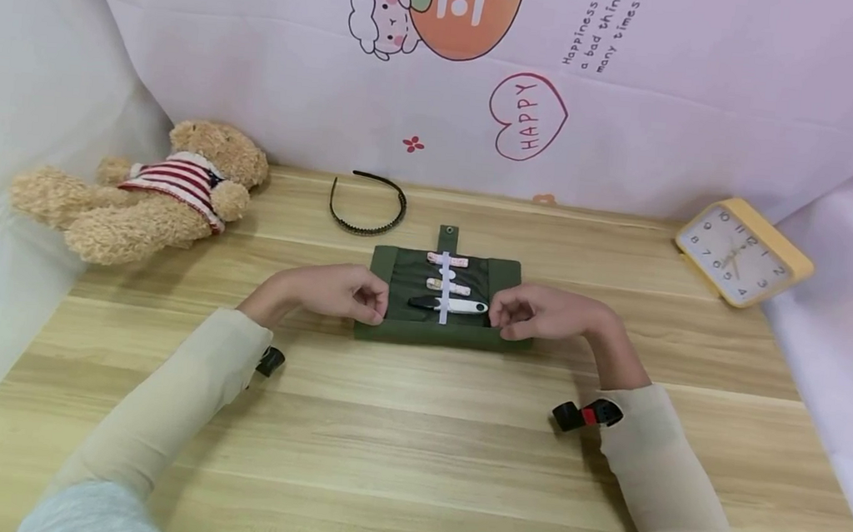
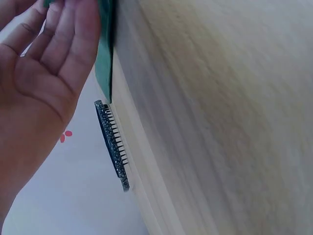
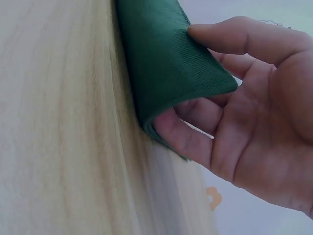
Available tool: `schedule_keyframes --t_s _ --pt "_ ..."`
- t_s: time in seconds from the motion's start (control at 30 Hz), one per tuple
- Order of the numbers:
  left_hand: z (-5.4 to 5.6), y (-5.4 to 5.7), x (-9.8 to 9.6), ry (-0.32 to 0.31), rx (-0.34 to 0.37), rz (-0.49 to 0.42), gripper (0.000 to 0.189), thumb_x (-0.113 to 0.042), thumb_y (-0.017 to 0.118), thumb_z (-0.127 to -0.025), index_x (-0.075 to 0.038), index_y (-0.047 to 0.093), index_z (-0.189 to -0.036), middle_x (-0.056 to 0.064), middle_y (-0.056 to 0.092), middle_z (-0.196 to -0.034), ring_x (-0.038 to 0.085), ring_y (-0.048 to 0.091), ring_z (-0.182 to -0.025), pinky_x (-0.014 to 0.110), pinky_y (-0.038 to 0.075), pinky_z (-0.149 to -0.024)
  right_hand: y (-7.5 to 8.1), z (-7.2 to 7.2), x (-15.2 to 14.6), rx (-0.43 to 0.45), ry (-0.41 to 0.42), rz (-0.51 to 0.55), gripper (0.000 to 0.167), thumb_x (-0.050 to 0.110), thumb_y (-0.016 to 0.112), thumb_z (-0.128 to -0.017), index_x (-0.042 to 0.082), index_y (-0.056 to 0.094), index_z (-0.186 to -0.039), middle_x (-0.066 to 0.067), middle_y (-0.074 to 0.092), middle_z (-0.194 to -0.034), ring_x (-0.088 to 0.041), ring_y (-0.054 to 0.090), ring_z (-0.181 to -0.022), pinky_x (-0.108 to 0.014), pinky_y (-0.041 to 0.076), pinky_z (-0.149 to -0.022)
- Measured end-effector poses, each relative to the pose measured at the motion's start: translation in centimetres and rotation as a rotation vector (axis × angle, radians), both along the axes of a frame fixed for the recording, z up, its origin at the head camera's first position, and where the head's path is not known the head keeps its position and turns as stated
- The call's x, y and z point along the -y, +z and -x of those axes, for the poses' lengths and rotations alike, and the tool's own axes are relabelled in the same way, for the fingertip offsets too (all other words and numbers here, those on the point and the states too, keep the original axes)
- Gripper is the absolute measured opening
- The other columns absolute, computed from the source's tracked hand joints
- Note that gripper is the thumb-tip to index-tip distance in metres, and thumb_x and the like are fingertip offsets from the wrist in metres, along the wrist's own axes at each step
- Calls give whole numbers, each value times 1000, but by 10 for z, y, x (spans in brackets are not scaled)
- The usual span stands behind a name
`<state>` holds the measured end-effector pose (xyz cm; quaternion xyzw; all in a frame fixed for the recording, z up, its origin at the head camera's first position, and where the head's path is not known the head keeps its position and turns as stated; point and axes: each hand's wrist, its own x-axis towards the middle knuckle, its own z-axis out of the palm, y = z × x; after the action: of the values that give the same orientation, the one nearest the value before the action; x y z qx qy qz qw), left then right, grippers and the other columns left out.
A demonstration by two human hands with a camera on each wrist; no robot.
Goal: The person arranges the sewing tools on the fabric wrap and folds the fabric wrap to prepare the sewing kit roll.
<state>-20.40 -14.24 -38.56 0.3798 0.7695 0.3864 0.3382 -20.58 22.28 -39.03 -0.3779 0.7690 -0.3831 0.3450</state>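
A dark green fabric roll-up pouch point(image 1: 406, 330) lies open on the table, its near edge folded up. A pale elastic band point(image 1: 443, 313) runs across its middle. Under the band are two small pink patterned pieces point(image 1: 455, 287) and a black-and-white slim tool point(image 1: 466, 306), whose kind I cannot tell. At the near left corner, my left hand point(image 1: 345, 291) pinches the folded edge with curled fingers. My right hand point(image 1: 547, 310) grips the near right corner. In the right wrist view the thumb point(image 3: 220, 38) presses outside the curled flap point(image 3: 161, 58), with fingers inside the fold.
A black toothed headband point(image 1: 366, 230) lies behind the pouch. To the left, a teddy bear point(image 1: 154, 194) in a striped shirt lies against the cloth wall. A yellow alarm clock point(image 1: 743, 251) stands at the back right. A strap tab point(image 1: 448, 238) with a snap extends from the pouch's far side.
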Motion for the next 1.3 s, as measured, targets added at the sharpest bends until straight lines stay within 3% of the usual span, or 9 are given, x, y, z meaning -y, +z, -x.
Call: schedule_keyframes --t_s 0.13,0.27,0.37,0.53,0.63,0.9,1.07,1.17,1.3 --pt "3 0 1 5 32 -28 6 -3 64 -97 -6 66 -91 4 62 -85 17 54 -76 28 48 -70 -2 1 -3 7 -34 12 6 0 62 -96 2 64 -101 -7 60 -87 -21 56 -79 -31 51 -72" --pt "8 -2 3 94 19 -37 7 -2 62 -97 -5 66 -93 6 62 -87 19 55 -77 30 50 -70 -3 3 -4 -29 -152 15 7 3 62 -98 4 66 -103 -8 62 -88 -23 57 -80 -31 49 -72" --pt "13 -5 3 147 -25 -38 8 -3 62 -100 -5 66 -93 6 61 -86 19 54 -77 30 48 -69 -3 3 -4 -58 -261 30 6 5 64 -98 4 67 -103 -10 63 -90 -24 57 -82 -30 49 -72" --pt "17 -10 1 165 -189 22 9 -5 62 -101 -7 65 -93 4 63 -87 19 56 -81 33 49 -75 -8 5 -2 -106 -372 52 5 4 65 -98 2 68 -102 -11 67 -92 -26 58 -83 -29 48 -69" --pt "16 -13 -1 161 -277 97 10 -6 62 -101 -9 65 -92 2 62 -85 17 56 -79 34 49 -75 -12 7 0 -145 -399 33 4 5 66 -98 3 69 -100 -10 67 -90 -24 57 -80 -28 47 -67" --pt "12 -7 -13 144 -391 215 7 -8 65 -99 -8 66 -92 1 62 -87 16 54 -78 34 47 -75 -15 10 3 -202 -424 -53 8 9 69 -98 1 69 -99 -8 67 -88 -22 57 -79 -30 47 -68" --pt "3 1 -30 150 -505 139 11 -7 70 -96 -5 71 -107 3 64 -102 18 59 -91 35 51 -84 -11 11 5 -215 -426 -79 7 8 69 -97 1 70 -98 -7 68 -88 -23 57 -82 -33 47 -73" --pt "-6 3 -42 87 -562 94 27 -12 72 -95 -4 71 -121 6 65 -117 21 61 -106 38 50 -95 -11 10 5 -216 -425 -89 7 8 69 -97 1 70 -98 -6 67 -87 -23 56 -81 -33 47 -72" --pt "-14 -3 -53 5 -600 130 39 -19 75 -95 -4 69 -131 8 62 -127 24 56 -118 39 45 -103 -13 8 5 -213 -414 -100 6 8 69 -97 2 70 -98 -6 67 -88 -23 57 -82 -34 47 -72"
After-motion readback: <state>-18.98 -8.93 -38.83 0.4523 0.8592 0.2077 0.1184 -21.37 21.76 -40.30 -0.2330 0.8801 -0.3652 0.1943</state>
